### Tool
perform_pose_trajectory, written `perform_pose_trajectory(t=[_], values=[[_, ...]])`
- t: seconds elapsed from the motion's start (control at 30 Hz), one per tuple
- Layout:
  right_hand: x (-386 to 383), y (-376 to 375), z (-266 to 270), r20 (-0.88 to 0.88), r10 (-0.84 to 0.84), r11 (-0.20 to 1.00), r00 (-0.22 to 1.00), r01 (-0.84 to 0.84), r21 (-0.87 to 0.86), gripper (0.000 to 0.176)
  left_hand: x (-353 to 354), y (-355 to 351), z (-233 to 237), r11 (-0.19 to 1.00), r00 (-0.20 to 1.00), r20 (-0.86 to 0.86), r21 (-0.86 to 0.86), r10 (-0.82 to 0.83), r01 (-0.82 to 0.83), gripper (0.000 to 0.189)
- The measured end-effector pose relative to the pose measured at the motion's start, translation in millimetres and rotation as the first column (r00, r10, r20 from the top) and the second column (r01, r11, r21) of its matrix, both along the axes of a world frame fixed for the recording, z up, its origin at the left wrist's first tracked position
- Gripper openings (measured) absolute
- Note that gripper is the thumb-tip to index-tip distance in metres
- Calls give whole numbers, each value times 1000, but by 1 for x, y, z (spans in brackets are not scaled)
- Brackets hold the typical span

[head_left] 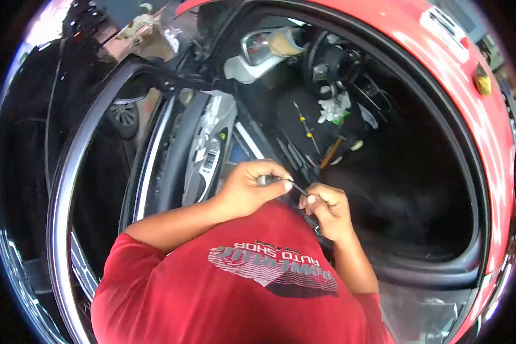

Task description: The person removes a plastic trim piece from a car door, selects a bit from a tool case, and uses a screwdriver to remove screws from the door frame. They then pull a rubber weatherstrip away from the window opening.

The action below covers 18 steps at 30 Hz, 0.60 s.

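Note:
In front of my red shirt, both hands come close together and pinch a thin dark rod (297,187). My left hand (247,184) is closed, thumb and forefinger on the rod's left end. Something greyish shows inside its curled fingers, too blurred to name. My right hand (328,207) is closed too, its thumb pressing on the rod's other end. The rod slants down to the right between them. What kind of tool or part it is, I cannot make out.
An open car door (206,155) with window switches stands at left. Beyond my hands lie a yellow-marked stick (305,127), crumpled clear plastic (333,109) and a brown-handled tool (332,152) inside the car. A steering wheel (333,60) is farther in. The red car body (487,149) curves round the right.

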State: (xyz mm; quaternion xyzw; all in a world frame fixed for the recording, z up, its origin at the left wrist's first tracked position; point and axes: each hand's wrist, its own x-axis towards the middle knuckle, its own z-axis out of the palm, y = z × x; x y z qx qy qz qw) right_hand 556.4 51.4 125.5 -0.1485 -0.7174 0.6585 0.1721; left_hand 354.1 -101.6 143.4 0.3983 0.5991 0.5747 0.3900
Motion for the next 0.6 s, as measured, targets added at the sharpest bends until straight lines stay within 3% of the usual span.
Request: perform_pose_trajectory(t=[0.03, 0.17, 0.2, 0.3, 0.37, 0.4, 0.53, 0.6], values=[[-4, -2, 2, 7, 3, 998, 1000, -3, 58, 19, -3, -3, 4, 1000, 999, -44, -12, -8, 7, 10], [-13, -18, -5, 81, -55, 973, 995, 72, -221, 11, -6, -11, -1, 999, 996, -78, 14, 47, -46, 11], [-18, -19, -6, 82, -39, 974, 996, 56, -222, 11, -7, -14, -3, 998, 995, -77, 13, 63, -62, 11], [-28, -29, -11, 38, -80, 942, 996, 88, -324, 9, -5, -26, -14, 996, 995, -55, -28, 88, -90, 11], [-38, -28, -13, -81, -167, 888, 983, 115, -446, 10, -4, -32, -17, 996, 999, -29, -76, 42, -44, 12], [-41, -24, -15, -105, -124, 849, 987, 50, -526, 12, -4, -34, -17, 995, 999, -26, -82, 47, -49, 12], [-63, -17, -20, -243, 23, 902, 970, -125, -413, 17, -7, -41, -11, 993, 999, 54, -115, -1, 8, 14], [-75, -19, 2, -168, -27, 849, 985, -66, -524, 21, -16, -47, -12, 996, 999, 18, -89, 30, -28, 16]])
